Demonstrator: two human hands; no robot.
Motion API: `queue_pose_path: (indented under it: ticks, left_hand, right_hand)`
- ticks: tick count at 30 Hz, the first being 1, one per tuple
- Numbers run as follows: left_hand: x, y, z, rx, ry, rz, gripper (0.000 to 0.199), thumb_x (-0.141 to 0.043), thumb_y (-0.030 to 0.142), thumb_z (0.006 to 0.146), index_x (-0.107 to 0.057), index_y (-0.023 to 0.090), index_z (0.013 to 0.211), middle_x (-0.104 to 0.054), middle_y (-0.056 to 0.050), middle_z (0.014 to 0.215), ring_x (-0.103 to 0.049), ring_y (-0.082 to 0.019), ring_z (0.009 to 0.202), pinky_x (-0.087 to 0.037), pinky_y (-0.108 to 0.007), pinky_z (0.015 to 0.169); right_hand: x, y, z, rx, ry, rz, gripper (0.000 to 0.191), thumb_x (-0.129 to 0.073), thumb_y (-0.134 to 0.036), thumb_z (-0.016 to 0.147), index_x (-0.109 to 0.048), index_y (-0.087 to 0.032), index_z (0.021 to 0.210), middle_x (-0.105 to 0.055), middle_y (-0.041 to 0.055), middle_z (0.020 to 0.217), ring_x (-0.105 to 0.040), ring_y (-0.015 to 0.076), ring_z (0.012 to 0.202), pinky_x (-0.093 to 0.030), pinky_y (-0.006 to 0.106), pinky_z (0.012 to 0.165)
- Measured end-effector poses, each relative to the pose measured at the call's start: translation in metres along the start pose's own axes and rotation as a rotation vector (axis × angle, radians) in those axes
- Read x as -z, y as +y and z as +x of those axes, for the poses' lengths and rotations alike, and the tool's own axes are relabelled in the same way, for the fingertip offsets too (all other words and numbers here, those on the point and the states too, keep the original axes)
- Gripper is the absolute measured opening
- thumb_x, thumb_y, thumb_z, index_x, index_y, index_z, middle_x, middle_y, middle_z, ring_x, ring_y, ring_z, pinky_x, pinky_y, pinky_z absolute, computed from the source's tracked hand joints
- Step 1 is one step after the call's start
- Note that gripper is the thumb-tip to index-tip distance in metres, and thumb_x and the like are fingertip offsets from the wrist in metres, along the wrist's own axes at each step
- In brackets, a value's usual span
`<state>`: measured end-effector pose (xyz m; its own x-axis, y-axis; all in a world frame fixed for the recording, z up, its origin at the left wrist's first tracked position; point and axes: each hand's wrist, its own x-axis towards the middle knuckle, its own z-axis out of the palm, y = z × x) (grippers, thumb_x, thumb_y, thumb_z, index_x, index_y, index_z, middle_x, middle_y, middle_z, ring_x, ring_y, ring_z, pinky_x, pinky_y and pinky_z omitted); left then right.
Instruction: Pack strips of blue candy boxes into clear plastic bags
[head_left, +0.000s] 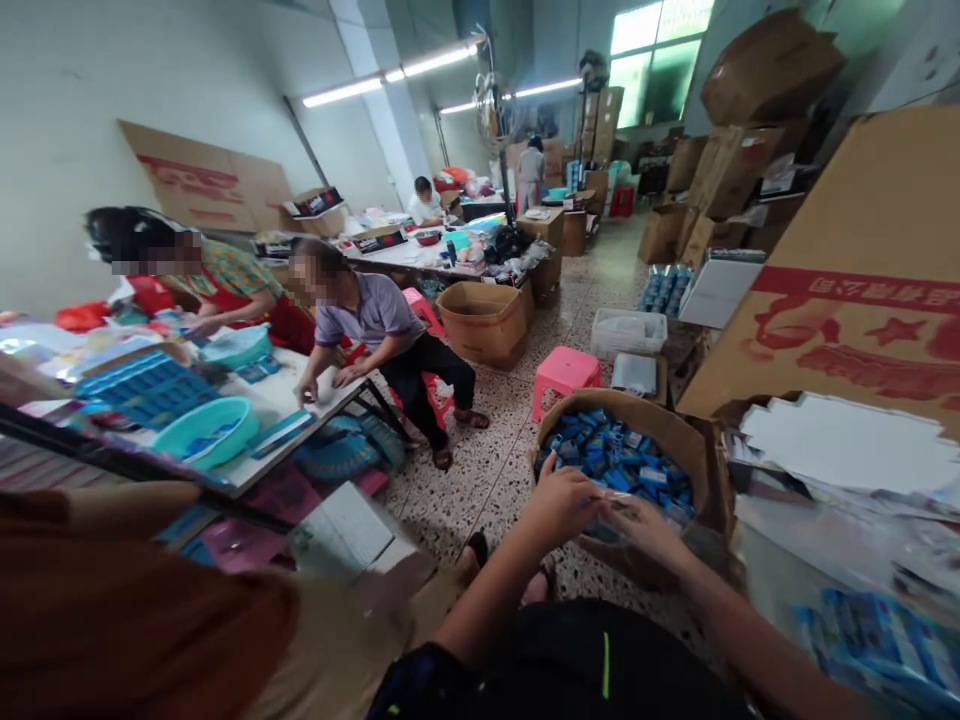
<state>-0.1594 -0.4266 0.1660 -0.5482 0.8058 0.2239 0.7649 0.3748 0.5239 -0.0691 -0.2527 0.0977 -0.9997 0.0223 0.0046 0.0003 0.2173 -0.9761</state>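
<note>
Above the near side of the carton (703, 452) of blue packets (600, 447), the left hand (564, 503) and right hand (649, 532) pinch a clear plastic film (617, 495) between fingertips, blurred in detail, judged light, limp and slippery, best gripped by opposite edges.

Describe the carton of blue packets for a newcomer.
Start at the big red-printed cardboard on the right. Left of it, nearer than the pink stool, stands an open brown carton, the wearer's left hand and right hand near its rim. Its heap of small blue packets sets it apart from the open carton farther back.
</note>
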Motion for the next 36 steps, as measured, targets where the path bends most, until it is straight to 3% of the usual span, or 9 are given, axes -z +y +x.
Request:
queue_pose_path:
  ticks: [4,8,11,15,18,22,27,30,36]
  left_hand:
    - [0.014,-0.005,-0.001,0.025,-0.034,0.002,0.022,-0.063,0.033,0.097,-0.079,0.023,0.087,-0.077,-0.003,0.091,-0.07,-0.021,0.096,-0.029,-0.053,0.122]
    - [0.018,-0.017,0.006,0.023,0.016,0.069,0.035,-0.054,0.031,0.102,-0.066,0.024,0.134,-0.076,-0.007,0.113,-0.069,-0.024,0.11,-0.028,-0.057,0.122]
    - [0.015,-0.029,0.023,-0.223,-0.069,0.076,0.039,-0.057,0.037,0.102,-0.061,0.028,0.14,-0.068,-0.004,0.136,-0.06,-0.022,0.129,-0.027,-0.052,0.125]
    - [0.014,-0.049,0.053,-0.485,-0.253,0.071,0.025,-0.051,0.023,0.104,-0.072,0.02,0.115,-0.073,-0.002,0.127,-0.065,-0.018,0.12,-0.042,-0.036,0.114]
    - [0.016,-0.065,0.072,-0.56,-0.297,0.089,0.027,-0.049,0.015,0.102,-0.074,0.015,0.094,-0.077,-0.005,0.098,-0.07,-0.018,0.099,-0.052,-0.031,0.096]
    - [0.012,-0.101,0.116,-0.667,-0.15,-0.005,0.027,-0.048,0.011,0.1,-0.074,0.016,0.101,-0.076,-0.006,0.1,-0.07,-0.019,0.098,-0.055,-0.032,0.094]
    - [-0.013,-0.123,0.195,-0.819,-0.07,-0.108,0.019,-0.054,0.019,0.101,-0.073,0.017,0.105,-0.076,-0.007,0.104,-0.071,-0.02,0.098,-0.055,-0.032,0.096]
    - [-0.026,-0.109,0.225,-0.919,-0.017,-0.138,0.015,-0.058,0.018,0.099,-0.072,0.016,0.103,-0.076,-0.008,0.099,-0.072,-0.02,0.092,-0.055,-0.031,0.091]
    - [-0.034,-0.061,0.262,-0.989,-0.01,-0.074,0.018,-0.057,0.022,0.098,-0.073,0.016,0.103,-0.077,-0.009,0.098,-0.073,-0.026,0.091,-0.056,-0.038,0.091]
  right_hand:
    - [0.002,0.013,-0.007,-0.02,0.052,-0.047,0.047,-0.044,-0.053,0.102,-0.069,-0.028,0.132,-0.065,0.0128,0.14,-0.063,0.0331,0.13,-0.05,0.059,0.11]
    - [0.005,0.05,-0.004,0.384,0.062,-0.547,0.035,-0.056,-0.038,0.096,-0.074,-0.035,0.126,-0.064,0.0098,0.142,-0.057,0.0363,0.135,-0.051,0.06,0.108]
    - [0.008,0.063,0.011,0.577,0.107,-0.806,0.034,-0.056,-0.022,0.09,-0.077,-0.028,0.116,-0.074,0.0123,0.121,-0.068,0.0336,0.117,-0.059,0.051,0.094]
    - [0.006,0.025,0.03,0.577,0.086,-0.872,0.044,-0.049,-0.008,0.083,-0.076,-0.024,0.114,-0.075,0.0125,0.112,-0.069,0.0281,0.109,-0.059,0.044,0.093]
    - [0.007,-0.014,0.037,0.535,0.101,-0.69,0.053,-0.04,-0.003,0.085,-0.073,-0.023,0.122,-0.073,0.0112,0.122,-0.067,0.0224,0.116,-0.057,0.037,0.098]
    - [0.037,-0.022,0.036,0.236,0.354,-0.362,0.038,-0.05,-0.011,0.084,-0.077,-0.023,0.108,-0.074,0.0075,0.122,-0.067,0.0222,0.118,-0.05,0.04,0.108]
    - [0.079,0.024,-0.028,-0.139,1.364,0.505,0.01,-0.068,-0.024,0.081,-0.074,-0.021,0.087,-0.076,0.0032,0.093,-0.069,0.0172,0.094,-0.053,0.031,0.097]
    - [0.08,0.049,-0.089,-0.251,1.758,0.75,0.013,-0.052,-0.02,0.09,-0.064,-0.019,0.092,-0.071,0.0023,0.086,-0.067,0.0127,0.08,-0.054,0.027,0.082]
    - [0.092,0.077,-0.157,-0.352,1.745,1.379,0.04,-0.018,-0.025,0.104,-0.054,-0.017,0.088,-0.066,0.0088,0.083,-0.07,0.0174,0.078,-0.058,0.033,0.072]
